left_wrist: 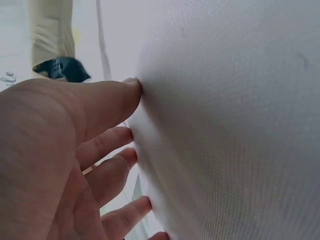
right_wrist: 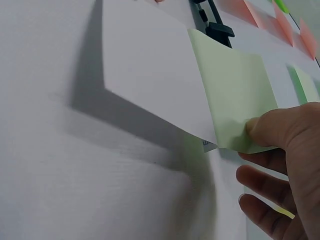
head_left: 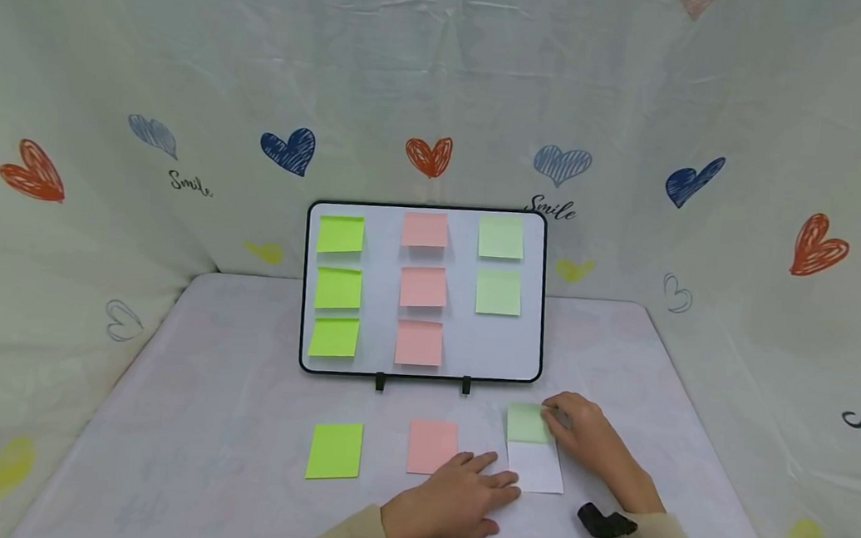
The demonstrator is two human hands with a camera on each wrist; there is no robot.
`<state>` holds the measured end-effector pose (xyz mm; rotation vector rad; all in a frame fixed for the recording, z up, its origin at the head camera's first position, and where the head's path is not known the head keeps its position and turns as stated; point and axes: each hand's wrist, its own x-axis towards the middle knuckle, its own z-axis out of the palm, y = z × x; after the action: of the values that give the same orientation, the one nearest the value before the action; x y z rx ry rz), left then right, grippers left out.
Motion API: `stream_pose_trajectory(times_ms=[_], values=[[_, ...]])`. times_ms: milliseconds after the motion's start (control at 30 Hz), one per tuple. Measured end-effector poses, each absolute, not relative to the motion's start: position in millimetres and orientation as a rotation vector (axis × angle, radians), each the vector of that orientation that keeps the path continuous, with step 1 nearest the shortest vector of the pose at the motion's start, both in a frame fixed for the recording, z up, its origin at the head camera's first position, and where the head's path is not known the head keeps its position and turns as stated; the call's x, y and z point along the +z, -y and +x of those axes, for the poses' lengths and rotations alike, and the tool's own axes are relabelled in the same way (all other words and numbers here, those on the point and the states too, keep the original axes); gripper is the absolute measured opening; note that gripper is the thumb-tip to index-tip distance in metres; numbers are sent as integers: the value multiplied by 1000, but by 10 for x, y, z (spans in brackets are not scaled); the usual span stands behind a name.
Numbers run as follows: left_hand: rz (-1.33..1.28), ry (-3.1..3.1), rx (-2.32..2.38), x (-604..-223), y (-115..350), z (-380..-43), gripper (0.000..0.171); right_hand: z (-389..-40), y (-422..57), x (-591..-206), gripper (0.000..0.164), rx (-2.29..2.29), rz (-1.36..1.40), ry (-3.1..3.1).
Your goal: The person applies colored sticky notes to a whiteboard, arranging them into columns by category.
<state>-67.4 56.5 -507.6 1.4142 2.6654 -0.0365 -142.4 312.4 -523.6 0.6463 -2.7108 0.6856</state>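
Note:
My right hand [head_left: 598, 443] pinches the edge of a pale green sticky note [right_wrist: 230, 95] between thumb and index finger. A white paper sheet [right_wrist: 150, 70] joins that note along one edge and stands raised over the table, casting a shadow. In the head view the note [head_left: 526, 423] lies above the white sheet [head_left: 535, 470]. My left hand [head_left: 452, 500] rests on the table with fingers spread, fingertips by the sheet's left edge; whether they press the sheet, I cannot tell. Its left wrist view shows the fingertips [left_wrist: 131, 155] against white cloth.
A black-framed whiteboard [head_left: 455, 346] stands behind, bearing columns of bright green notes [head_left: 337, 287], pink notes [head_left: 423, 287] and two pale green notes [head_left: 499, 292]. On the table lie a bright green note [head_left: 333, 451] and a pink note [head_left: 429, 446], its corner near the left hand.

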Motion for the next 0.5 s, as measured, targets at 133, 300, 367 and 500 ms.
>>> stream_pose_trajectory(times_ms=[133,300,367,500], values=[[1408,-2654,-31,-5069,-567,-675,53,-1498,-3107,-5169,9,655,688,2676],[1396,-2626,-8,-5071,-566,-688,54,-1610,-3077,-5016,12,593,707,2597],[1388,-2615,1,-5071,-566,-695,54,-1667,-3065,-4941,14,573,729,2528],[1369,-2588,13,-5065,-569,-709,55,-1781,-3027,-4802,19,565,796,2400]])
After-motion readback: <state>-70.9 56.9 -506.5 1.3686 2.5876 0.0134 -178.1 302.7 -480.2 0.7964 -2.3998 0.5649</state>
